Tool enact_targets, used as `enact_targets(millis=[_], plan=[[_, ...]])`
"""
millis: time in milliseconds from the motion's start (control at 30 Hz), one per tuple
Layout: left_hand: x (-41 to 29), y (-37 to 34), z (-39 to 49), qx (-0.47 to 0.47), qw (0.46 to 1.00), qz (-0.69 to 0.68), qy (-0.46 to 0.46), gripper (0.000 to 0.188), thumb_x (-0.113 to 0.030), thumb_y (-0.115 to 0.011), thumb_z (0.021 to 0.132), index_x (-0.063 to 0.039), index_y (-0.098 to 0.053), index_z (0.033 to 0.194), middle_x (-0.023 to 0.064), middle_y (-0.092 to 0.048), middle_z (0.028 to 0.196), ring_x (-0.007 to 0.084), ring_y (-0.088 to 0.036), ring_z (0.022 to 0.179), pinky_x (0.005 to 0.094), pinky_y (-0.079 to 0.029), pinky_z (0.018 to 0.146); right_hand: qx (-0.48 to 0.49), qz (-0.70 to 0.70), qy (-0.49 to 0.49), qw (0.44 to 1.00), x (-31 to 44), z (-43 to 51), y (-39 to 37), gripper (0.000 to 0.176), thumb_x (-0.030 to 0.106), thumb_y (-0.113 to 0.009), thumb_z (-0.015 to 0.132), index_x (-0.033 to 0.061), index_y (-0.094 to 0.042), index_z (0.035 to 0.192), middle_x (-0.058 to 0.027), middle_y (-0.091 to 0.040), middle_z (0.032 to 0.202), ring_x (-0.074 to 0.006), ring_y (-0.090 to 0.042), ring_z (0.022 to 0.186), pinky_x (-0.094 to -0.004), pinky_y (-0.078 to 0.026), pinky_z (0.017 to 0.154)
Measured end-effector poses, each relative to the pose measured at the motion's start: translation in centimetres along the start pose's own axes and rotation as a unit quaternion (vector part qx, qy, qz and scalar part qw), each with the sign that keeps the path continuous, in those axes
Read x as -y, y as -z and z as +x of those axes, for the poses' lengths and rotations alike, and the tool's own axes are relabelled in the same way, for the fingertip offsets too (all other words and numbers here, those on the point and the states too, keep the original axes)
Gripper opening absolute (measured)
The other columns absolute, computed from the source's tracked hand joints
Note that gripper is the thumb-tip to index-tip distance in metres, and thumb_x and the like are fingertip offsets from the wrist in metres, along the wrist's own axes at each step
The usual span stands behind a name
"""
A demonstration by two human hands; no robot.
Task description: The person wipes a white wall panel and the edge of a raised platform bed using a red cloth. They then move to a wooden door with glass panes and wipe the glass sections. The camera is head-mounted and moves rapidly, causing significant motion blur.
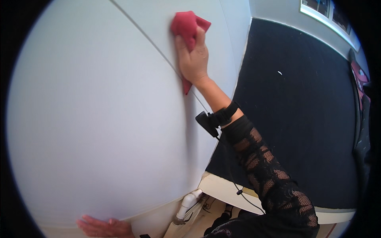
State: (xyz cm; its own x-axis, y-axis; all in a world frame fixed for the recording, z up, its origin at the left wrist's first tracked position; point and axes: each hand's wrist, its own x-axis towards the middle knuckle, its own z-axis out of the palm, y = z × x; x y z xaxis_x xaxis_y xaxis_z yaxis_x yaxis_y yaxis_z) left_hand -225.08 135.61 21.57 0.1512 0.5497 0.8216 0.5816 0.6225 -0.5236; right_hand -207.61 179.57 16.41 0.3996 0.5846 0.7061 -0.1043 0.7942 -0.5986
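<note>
My right hand (193, 61) holds a red cloth (186, 25) against a smooth white wall panel (98, 104). The cloth bunches beyond my fingers, and a corner of it hangs out below the palm. A thin dark seam (146, 35) runs diagonally across the panel and passes behind this hand. At the bottom left, my left hand (104, 227) is at the panel's lower part with its fingers spread and nothing in it. Whether its palm touches the panel, I cannot tell.
A black flat surface (297, 119) with a small white scrap (279, 72) adjoins the panel on the right. A window (330, 15) is at the upper right, pink-and-black fabric (360, 80) at the right edge. Below are a white pipe (188, 200) and a strapped wrist device (208, 123) trailing a cable.
</note>
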Motion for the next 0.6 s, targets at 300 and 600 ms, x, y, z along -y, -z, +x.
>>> enact_targets(millis=[300,600], plan=[[0.2,-0.6,0.1,0.019,0.995,0.084,-0.056,0.067,-0.046,-0.018,0.104,0.001,-0.017,0.152,0.0302,-0.018,0.155,0.0514,-0.022,0.140,0.0638,-0.022,0.109,-0.094,-0.142,-0.141,0.975,-16.1,-1.7,6.1,0.043,0.041,-0.052,0.097,0.0077,-0.040,0.122,-0.0242,-0.065,0.101,-0.0445,-0.062,0.094,-0.0483,-0.047,0.081],[3.1,-1.1,4.4,-0.041,0.991,0.123,-0.033,0.054,-0.039,-0.021,0.105,-0.009,-0.024,0.151,0.0249,-0.034,0.148,0.0486,-0.038,0.132,0.0605,-0.030,0.107,-0.137,-0.246,-0.358,0.890,-25.2,-11.4,11.2,0.073,0.051,-0.052,0.093,-0.0047,-0.034,0.137,-0.0329,-0.055,0.124,-0.0452,-0.054,0.117,-0.0464,-0.043,0.097]])
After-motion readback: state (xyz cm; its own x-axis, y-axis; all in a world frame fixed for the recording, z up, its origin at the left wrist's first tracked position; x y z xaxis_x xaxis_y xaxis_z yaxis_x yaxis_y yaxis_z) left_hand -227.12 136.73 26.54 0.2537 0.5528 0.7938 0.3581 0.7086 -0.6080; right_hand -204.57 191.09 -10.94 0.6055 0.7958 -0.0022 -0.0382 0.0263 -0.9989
